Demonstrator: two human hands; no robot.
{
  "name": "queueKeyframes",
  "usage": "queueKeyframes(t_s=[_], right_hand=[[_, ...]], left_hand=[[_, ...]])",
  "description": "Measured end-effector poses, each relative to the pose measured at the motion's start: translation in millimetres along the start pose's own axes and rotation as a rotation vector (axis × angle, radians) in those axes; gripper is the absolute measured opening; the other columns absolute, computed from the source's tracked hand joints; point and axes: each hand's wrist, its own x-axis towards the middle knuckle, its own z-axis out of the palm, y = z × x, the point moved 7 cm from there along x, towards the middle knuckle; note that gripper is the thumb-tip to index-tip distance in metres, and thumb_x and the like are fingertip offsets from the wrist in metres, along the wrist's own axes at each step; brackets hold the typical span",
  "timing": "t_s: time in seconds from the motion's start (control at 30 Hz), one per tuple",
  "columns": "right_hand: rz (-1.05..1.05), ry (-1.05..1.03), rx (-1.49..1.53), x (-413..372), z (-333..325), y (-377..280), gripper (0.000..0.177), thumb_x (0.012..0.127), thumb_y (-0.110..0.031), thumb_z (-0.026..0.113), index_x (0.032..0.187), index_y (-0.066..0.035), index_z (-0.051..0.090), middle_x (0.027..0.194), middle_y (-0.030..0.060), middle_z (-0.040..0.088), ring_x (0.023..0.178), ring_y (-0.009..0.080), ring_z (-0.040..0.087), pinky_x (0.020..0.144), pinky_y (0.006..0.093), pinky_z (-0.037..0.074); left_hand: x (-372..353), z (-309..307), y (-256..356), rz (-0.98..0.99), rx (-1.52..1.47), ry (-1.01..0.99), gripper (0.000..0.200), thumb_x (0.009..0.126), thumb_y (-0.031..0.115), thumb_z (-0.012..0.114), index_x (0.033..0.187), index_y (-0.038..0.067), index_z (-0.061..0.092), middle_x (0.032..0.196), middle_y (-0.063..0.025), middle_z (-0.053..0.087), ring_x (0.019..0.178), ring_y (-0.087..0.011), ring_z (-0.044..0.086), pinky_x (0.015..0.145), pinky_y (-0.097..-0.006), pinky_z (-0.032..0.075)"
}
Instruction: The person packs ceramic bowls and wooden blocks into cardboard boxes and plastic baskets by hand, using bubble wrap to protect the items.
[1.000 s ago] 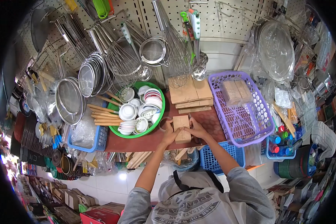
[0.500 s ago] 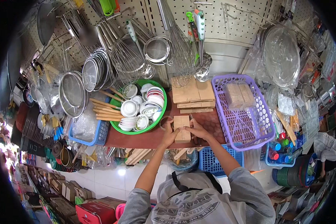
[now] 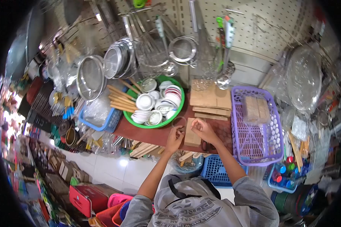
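Note:
A small brown cardboard box [image 3: 193,137] lies on the red-brown shelf in front of me. My left hand [image 3: 175,139] is just left of it, fingers curled together; whatever is in them is too small to make out. Over the box's upper right part is my right hand [image 3: 204,131], its thumb and fingertips pinched; I cannot see what, if anything, they hold. A pale ring [image 3: 179,121], perhaps a tape roll, lies beyond my left fingers. Dark-handled scissors [image 3: 205,146] seem to rest by the box's right side, partly hidden under my right wrist.
Flat cardboard pieces [image 3: 210,99] are stacked behind the box. A green basin [image 3: 161,125] of small white bowls and wooden-handled tools stands left. On the right, a purple basket [image 3: 239,145] contains wrapped brown boxes. Whisks, strainers [image 3: 183,49] and ladles [image 3: 224,80] hang above.
Both hands have let go of the box's sides and top. My right hand has lifted with its fingers pinched, and my left has drawn off to the left. The camera view has shifted.

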Motion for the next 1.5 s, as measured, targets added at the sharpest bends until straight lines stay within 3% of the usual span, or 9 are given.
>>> queueKeyframes(t_s=[0.1, 0.17, 0.23, 0.37, 0.73, 0.83, 1.03, 1.17, 1.5], right_hand=[[-0.197, -0.188, 0.195, 19, 46, -40, 0.015, 0.09, -0.016, 0.068, 0.1, -0.006, 0.061, 0.081, -0.0015, 0.058, 0.074, 0.0079, 0.056, 0.068, 0.026, 0.045], [0.085, -0.416, 0.314, 24, 82, -69, 0.018, 0.093, -0.018, 0.067, 0.105, -0.005, 0.063, 0.094, 0.0008, 0.064, 0.08, 0.0052, 0.059, 0.061, 0.0205, 0.05], [-0.023, -0.503, 0.383, 36, 126, -90, 0.02, 0.094, -0.018, 0.066, 0.108, -0.004, 0.063, 0.095, 0.0025, 0.065, 0.084, 0.0065, 0.061, 0.057, 0.0188, 0.051], [-0.176, -0.606, 0.363, 61, 211, -129, 0.021, 0.095, -0.016, 0.064, 0.111, -0.002, 0.062, 0.106, 0.0043, 0.063, 0.093, 0.011, 0.063, 0.075, 0.0272, 0.056], [-0.38, -0.426, 0.194, 170, 375, -174, 0.022, 0.089, -0.005, 0.062, 0.111, -0.006, 0.064, 0.129, 0.0118, 0.053, 0.119, 0.0263, 0.056, 0.076, 0.0302, 0.058], [-0.537, -0.304, -0.017, 215, 407, -175, 0.031, 0.084, -0.001, 0.061, 0.114, -0.01, 0.063, 0.133, 0.0157, 0.049, 0.123, 0.0368, 0.049, 0.096, 0.0424, 0.049], [-0.514, -0.186, -0.421, 273, 438, -164, 0.057, 0.076, -0.001, 0.063, 0.129, -0.018, 0.053, 0.137, 0.0205, 0.046, 0.123, 0.0441, 0.048, 0.098, 0.0493, 0.045], [-0.404, -0.263, -0.617, 294, 453, -142, 0.069, 0.074, -0.006, 0.067, 0.137, -0.024, 0.044, 0.137, 0.0219, 0.046, 0.11, 0.0442, 0.058, 0.088, 0.0496, 0.051], [-0.424, -0.138, -0.194, 303, 451, -134, 0.019, 0.09, -0.022, 0.069, 0.104, -0.01, 0.07, 0.08, 0.0072, 0.054, 0.064, 0.0193, 0.051, 0.061, 0.0348, 0.044]], left_hand=[[-23, -41, 21, 0.047, -0.047, 0.108, 0.027, 0.09, 0.006, 0.06, 0.117, 0.006, 0.061, 0.087, -0.0039, 0.06, 0.07, -0.0101, 0.053, 0.064, -0.0243, 0.044], [-35, -78, 21, 0.084, -0.047, 0.225, 0.023, 0.09, 0.004, 0.058, 0.113, 0.005, 0.062, 0.082, -0.0026, 0.062, 0.069, -0.009, 0.055, 0.064, -0.024, 0.044], [-59, -123, 40, 0.086, 0.045, 0.341, 0.022, 0.09, 0.004, 0.058, 0.112, 0.005, 0.062, 0.083, -0.0024, 0.063, 0.07, -0.0082, 0.056, 0.063, -0.0237, 0.043], [-88, -208, 44, -0.004, 0.125, 0.531, 0.017, 0.093, 0.009, 0.061, 0.109, 0.003, 0.062, 0.082, 0.0005, 0.062, 0.071, -0.0068, 0.053, 0.062, -0.0226, 0.043], [-86, -399, 11, 0.051, 0.003, 0.793, 0.02, 0.094, 0.007, 0.06, 0.114, 0.003, 0.06, 0.102, -0.0068, 0.065, 0.096, -0.0153, 0.064, 0.09, -0.0314, 0.05], [-63, -447, 1, 0.141, 0.041, 0.828, 0.019, 0.093, 0.005, 0.06, 0.112, 0.002, 0.061, 0.099, -0.008, 0.068, 0.096, -0.0158, 0.064, 0.088, -0.0301, 0.049], [-18, -491, -30, 0.124, 0.115, 0.704, 0.023, 0.092, 0.003, 0.059, 0.114, 0.0, 0.061, 0.109, -0.012, 0.067, 0.103, -0.0201, 0.064, 0.093, -0.0327, 0.049], [9, -509, -39, 0.164, 0.268, 0.598, 0.028, 0.088, 0.005, 0.063, 0.115, 0.004, 0.063, 0.111, -0.0124, 0.065, 0.102, -0.0253, 0.064, 0.093, -0.035, 0.05], [33, -539, -44, 0.09, 0.319, 0.46, 0.045, 0.072, 0.027, 0.083, 0.108, 0.007, 0.066, 0.095, -0.0088, 0.065, 0.063, -0.0166, 0.058, 0.061, -0.0333, 0.049]])
